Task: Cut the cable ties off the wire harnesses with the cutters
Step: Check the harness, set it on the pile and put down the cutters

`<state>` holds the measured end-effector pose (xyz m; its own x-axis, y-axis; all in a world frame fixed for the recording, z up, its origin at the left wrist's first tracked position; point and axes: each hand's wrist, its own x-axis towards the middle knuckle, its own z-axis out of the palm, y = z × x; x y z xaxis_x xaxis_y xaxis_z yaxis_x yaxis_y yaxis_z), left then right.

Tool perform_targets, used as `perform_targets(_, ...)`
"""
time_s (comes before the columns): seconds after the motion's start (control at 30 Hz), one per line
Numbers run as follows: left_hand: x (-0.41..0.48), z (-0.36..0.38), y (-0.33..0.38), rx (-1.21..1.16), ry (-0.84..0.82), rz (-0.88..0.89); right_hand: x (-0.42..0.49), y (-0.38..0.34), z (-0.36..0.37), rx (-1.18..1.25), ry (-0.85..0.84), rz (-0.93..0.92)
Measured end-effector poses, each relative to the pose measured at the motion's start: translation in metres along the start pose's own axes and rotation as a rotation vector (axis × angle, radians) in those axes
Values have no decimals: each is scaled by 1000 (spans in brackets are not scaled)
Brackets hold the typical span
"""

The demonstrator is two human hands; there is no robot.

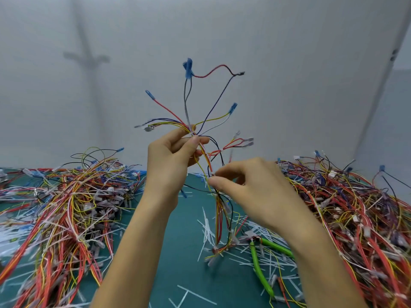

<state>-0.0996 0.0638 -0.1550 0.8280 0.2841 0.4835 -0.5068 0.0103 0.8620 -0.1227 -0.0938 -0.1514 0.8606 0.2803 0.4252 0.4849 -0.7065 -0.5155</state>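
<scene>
One harness (206, 156) hangs between your fingers (195, 141): left hand (171, 161) pinches the bundle above, right hand (251, 190) pinches it just below (grip spot is blurred). Cutters (258, 261) lie unheld on the mat (189, 263), well below your right fingers. Risk: releasing to grab them loses the spot; cutting blind nicks insulation.

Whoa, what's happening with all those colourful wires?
A person is holding up one multi-coloured wire harness with both bare hands. The left hand pinches it where its wires branch out, and the right hand pinches it lower down. The green-handled cutters lie untouched on the teal cutting mat, below the right arm. Snipped white plastic cable tie pieces are scattered on the mat. There are big harness piles on the left and right.
</scene>
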Motion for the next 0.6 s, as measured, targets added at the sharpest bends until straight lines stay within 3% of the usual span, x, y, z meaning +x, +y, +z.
perform_targets(0.13,0,5,1,-146,-23,-63,2,-1,12,64,16,-36)
perform_targets(0.23,0,3,4,-229,-83,-147,7,2,13,335,89,23)
perform_targets(0.37,3,-5,6,-1,-28,-229,10,7,4,650,199,66)
perform_targets(0.5,1,-9,18,221,179,20,10,11,-1,750,270,112)
perform_targets(0.53,1,-12,23,188,122,41,10,11,-1,755,277,116)
perform_targets(0.6,-5,-13,34,77,-155,-81,10,11,0,754,298,115)
